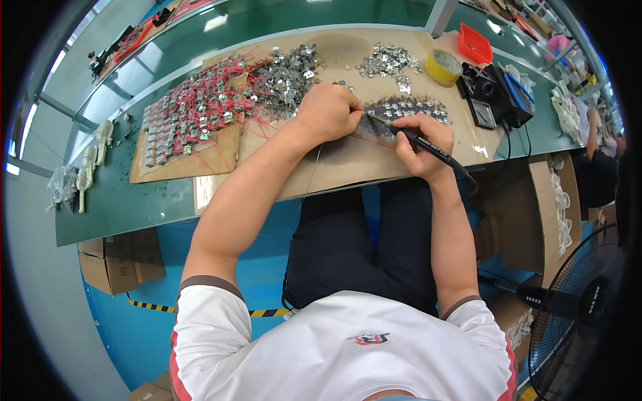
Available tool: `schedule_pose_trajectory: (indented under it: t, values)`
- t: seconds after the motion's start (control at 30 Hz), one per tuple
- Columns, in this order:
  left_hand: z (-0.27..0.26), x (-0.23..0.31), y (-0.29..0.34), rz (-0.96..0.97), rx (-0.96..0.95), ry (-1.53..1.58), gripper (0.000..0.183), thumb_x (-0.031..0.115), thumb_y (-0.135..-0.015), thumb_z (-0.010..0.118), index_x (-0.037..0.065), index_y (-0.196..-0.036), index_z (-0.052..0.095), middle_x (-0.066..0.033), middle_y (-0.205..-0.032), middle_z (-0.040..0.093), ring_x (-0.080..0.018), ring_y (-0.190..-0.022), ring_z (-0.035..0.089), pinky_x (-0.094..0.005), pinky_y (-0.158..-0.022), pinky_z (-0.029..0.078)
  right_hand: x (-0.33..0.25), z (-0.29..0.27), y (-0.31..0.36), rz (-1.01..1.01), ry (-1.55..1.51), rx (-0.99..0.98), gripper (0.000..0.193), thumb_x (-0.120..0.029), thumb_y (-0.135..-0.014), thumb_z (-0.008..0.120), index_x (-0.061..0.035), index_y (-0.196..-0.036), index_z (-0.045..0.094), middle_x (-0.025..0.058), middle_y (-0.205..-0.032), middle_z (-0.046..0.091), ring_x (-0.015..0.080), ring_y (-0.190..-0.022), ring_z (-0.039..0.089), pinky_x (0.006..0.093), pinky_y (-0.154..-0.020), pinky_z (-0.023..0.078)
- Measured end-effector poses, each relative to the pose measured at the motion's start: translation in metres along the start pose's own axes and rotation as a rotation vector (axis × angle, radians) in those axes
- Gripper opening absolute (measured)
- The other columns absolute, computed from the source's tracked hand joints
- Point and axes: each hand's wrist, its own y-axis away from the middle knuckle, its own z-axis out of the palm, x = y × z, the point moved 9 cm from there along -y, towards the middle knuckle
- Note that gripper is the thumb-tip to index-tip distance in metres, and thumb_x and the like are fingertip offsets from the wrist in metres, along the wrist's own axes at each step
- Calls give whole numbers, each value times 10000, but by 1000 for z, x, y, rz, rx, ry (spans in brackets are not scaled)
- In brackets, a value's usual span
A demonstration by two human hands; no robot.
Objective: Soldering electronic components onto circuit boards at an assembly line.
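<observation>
My right hand (428, 144) is closed around the black handle of a soldering iron (438, 152), whose tip points left toward my left fingers. My left hand (328, 112) is pinched just left of that tip. A thin grey strand of solder wire (314, 167) runs from under it down over the table edge; the fingertips are partly hidden. A red wire (371, 140) lies below the iron. Under the tip, small metal parts stand in rows on a dark, sooty patch (414, 107). Left of my left hand spreads a heap of small metal parts (287, 77).
Small green boards with red wires (194, 107) cover cardboard at the left. More metal pieces (388, 60), a yellow tape roll (443, 68), a red tray (474, 44) and a black soldering station (491, 93) stand farther back. A fan (575, 301) is at the lower right.
</observation>
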Motion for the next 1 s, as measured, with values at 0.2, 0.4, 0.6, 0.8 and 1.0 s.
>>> schedule_pose_trajectory:
  t: [0.2, 0.4, 0.6, 0.8, 1.0]
  values:
    - [1, -2, -3, -17, -9, 5, 152, 208, -814, 756, 105, -870, 853, -159, -822, 768, -374, -808, 746, -472, -791, 604, 3, 0, 0, 39, -7, -5, 154, -14, -786, 729, -10, -936, 763, 24, -677, 593, 104, -539, 517, 267, -520, 398]
    - [-27, 15, -9, 52, 144, 35, 152, 184, -865, 811, 47, -928, 828, -152, -839, 777, -285, -745, 762, -383, -715, 600, 9, -19, 3, -25, -6, 148, 217, -11, -893, 715, 11, -1107, 739, 44, -808, 722, 89, -630, 621, 242, -606, 502]
    - [-15, 21, 7, -263, -67, 428, 211, 203, -957, 764, -8, -963, 764, -153, -793, 754, -228, -714, 745, -374, -668, 582, 29, 17, -2, 50, -182, 173, 286, 38, -1002, 683, -38, -1274, 726, 92, -1012, 786, 89, -675, 652, 235, -577, 506]
    - [23, 44, -5, -73, 67, 411, 161, 121, -911, 675, -24, -923, 744, -262, -874, 738, -392, -831, 742, -458, -752, 577, 8, -6, 4, -117, -52, 173, 257, 103, -899, 748, -13, -1127, 743, 130, -906, 740, 210, -711, 697, 312, -655, 561]
    - [13, 27, 10, -198, 120, 411, 144, 115, -917, 679, -22, -923, 724, -204, -857, 743, -327, -824, 734, -438, -752, 568, -3, 6, -4, -187, -73, 111, 236, 100, -880, 752, 8, -1096, 722, 115, -893, 732, 194, -784, 716, 309, -735, 566]
